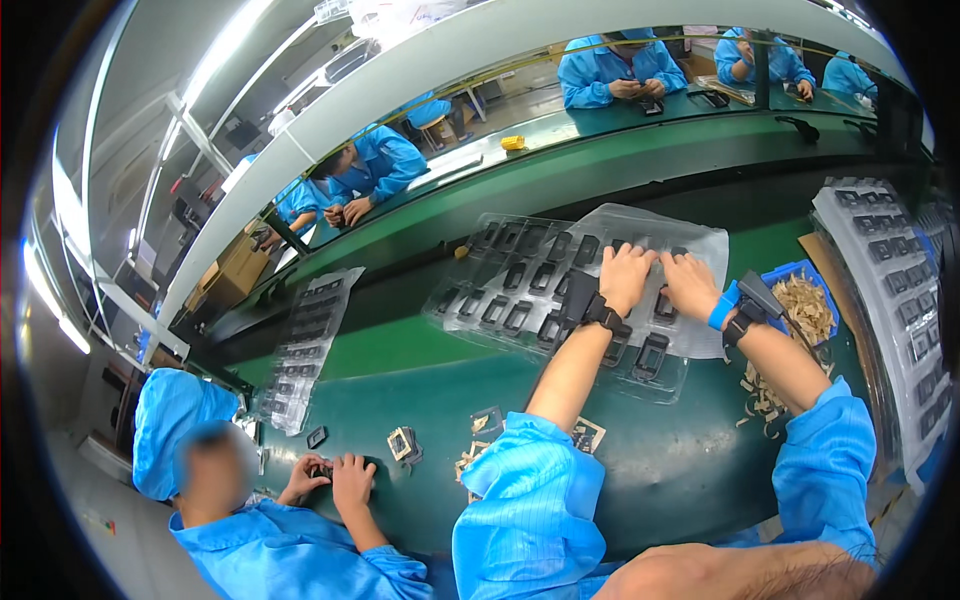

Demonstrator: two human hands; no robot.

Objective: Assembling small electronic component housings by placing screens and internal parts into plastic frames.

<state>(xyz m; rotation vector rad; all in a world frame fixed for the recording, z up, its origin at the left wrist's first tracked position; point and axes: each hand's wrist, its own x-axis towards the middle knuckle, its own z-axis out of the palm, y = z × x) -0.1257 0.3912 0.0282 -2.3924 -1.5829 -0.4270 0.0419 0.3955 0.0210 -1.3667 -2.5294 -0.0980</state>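
Note:
A clear plastic tray (664, 385) of black rectangular frames lies on the green bench in front of me, with a translucent sheet (709, 245) around its far right part. My left hand (625, 278) reaches over the tray's far side, its fingers curled down and close together among the frames. Right beside it, my right hand (690, 287) has its fingers bent down onto the same spot. The fingertips of both hands nearly meet; what they pinch is hidden or too small to name. A black frame (651, 356) sits in the tray's near corner.
A blue bin (826, 287) of beige scraps stands to the right, with loose scraps beside it. Stacked trays (900, 260) line the far right. Another tray (305, 340) lies left. A co-worker (290, 530) handles a small dark part at near left; more people sit across the line.

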